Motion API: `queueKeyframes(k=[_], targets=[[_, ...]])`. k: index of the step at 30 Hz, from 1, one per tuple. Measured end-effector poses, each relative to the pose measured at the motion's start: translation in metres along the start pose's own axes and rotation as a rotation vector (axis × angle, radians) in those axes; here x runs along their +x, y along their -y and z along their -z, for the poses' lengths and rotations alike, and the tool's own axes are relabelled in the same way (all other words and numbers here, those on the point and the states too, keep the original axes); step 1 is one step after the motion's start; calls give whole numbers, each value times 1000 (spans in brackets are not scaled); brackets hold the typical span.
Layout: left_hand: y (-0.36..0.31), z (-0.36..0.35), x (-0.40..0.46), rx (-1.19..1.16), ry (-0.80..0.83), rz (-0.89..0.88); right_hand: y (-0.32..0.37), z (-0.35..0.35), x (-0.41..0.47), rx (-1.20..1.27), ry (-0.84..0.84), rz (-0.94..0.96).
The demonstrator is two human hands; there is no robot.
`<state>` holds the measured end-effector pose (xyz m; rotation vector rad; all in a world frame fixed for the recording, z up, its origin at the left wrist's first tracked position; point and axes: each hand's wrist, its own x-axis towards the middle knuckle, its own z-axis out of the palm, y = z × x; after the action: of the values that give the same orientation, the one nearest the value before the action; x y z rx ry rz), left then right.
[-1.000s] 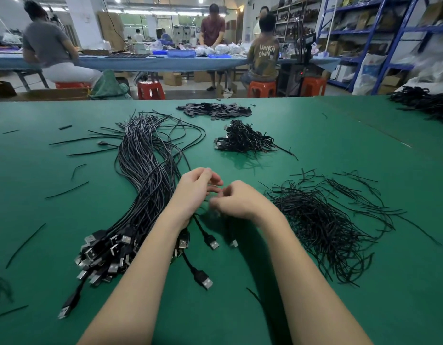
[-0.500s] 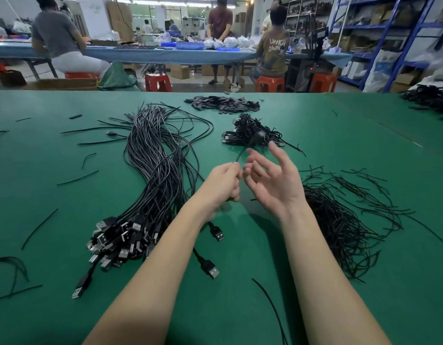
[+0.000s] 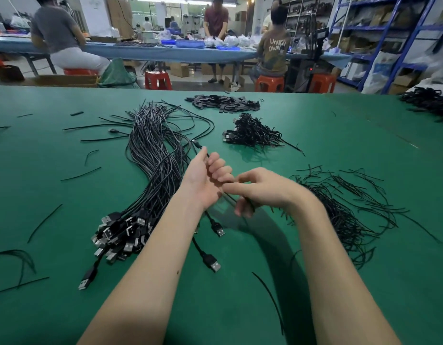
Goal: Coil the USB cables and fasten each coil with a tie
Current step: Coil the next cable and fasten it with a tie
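Over the middle of the green table (image 3: 315, 282), both hands work on one black USB cable (image 3: 216, 226). Left hand (image 3: 206, 179): palm turned up, fingers curled, grip closed round the cable; a short length with a small plug end pokes out above the thumb, toward the far side. Right hand (image 3: 259, 189): fingers bent, grip pinching the same cable just beside the left palm; hands touching at the fingertips. Slight motion blur on the right fingers, so the exact pinch point is unclear. One USB-A plug of the cable hangs below the left wrist, just above the table.

Left of the hands: large bundle of uncoiled USB cables (image 3: 155, 155), plug ends (image 3: 121, 235) fanned out near the left forearm, far ends spread toward the table's back edge. Right of the hands: loose heap of black wire ties (image 3: 352, 210), touching nothing else. Behind the hands: small pile of coiled, tied cables (image 3: 252, 133). Farther back: flat pile of small black pieces (image 3: 223, 103), kind not discernible. Stray ties (image 3: 45, 221) scattered over the left part of the table.

Background: people seated on red stools (image 3: 157, 80) at a blue table.
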<state>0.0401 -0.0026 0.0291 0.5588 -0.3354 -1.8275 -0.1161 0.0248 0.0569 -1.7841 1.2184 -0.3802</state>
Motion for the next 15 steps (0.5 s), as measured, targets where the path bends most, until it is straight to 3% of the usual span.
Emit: queueKeyframes(k=[5, 7, 9, 11, 13, 15], targets=[[-12, 9, -3, -110, -27, -52, -10, 24, -16, 155, 235, -97], [-17, 9, -7, -103, -1, -96, -18, 26, -17, 105, 230, -186], [-19, 6, -12, 9, 58, -127, -25, 27, -12, -90, 46, -249], [-21, 3, -18, 229, 168, -96, -31, 28, -5, -231, -299, -238], [-19, -1, -23, 538, 307, 5, -30, 27, 1, -102, -603, -157], [-11, -7, -26, 807, 403, 155, -26, 24, 7, 15, -744, -94]])
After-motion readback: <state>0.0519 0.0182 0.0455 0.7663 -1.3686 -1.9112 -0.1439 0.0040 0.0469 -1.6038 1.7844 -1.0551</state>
